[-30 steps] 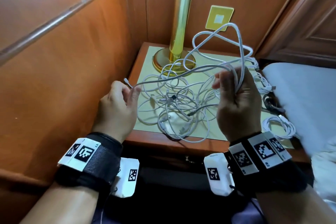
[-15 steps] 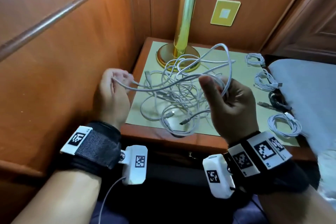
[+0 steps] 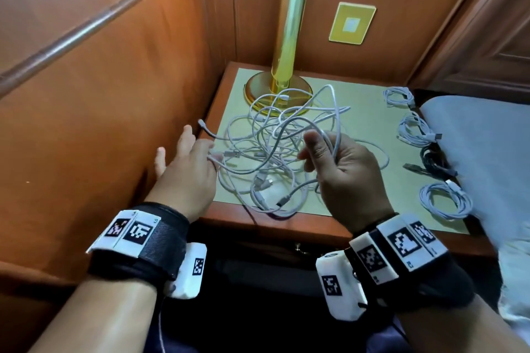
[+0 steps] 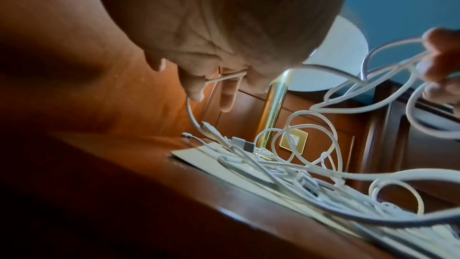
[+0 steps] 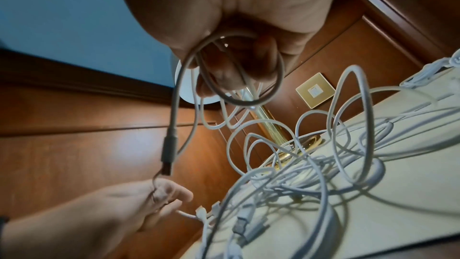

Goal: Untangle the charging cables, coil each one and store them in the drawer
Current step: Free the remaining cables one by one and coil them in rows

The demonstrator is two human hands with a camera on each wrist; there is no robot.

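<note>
A tangle of white charging cables [image 3: 266, 157] lies on the nightstand [image 3: 364, 112]. My right hand [image 3: 318, 143] is raised just above the tangle and grips a few loops of one white cable [image 5: 251, 99]. That cable's USB plug [image 5: 168, 157] dangles below the hand. At the nightstand's left edge my left hand [image 3: 210, 156] pinches a thin white strand [image 4: 224, 77] that leads into the tangle. A free connector [image 3: 202, 124] sticks out just beyond the left fingers.
Three white coiled cables [image 3: 398, 96] [image 3: 415, 132] [image 3: 446, 199] and a black one [image 3: 433, 160] lie along the nightstand's right side, next to the bed [image 3: 487, 137]. A brass lamp [image 3: 286, 46] stands at the back. A drawer knob [image 3: 298, 246] shows below the front edge. A wooden panel closes the left.
My right hand has come down from high above the lamp base to just over the tangle, and the big raised loops have dropped. My left hand has moved forward to the nightstand's left edge.
</note>
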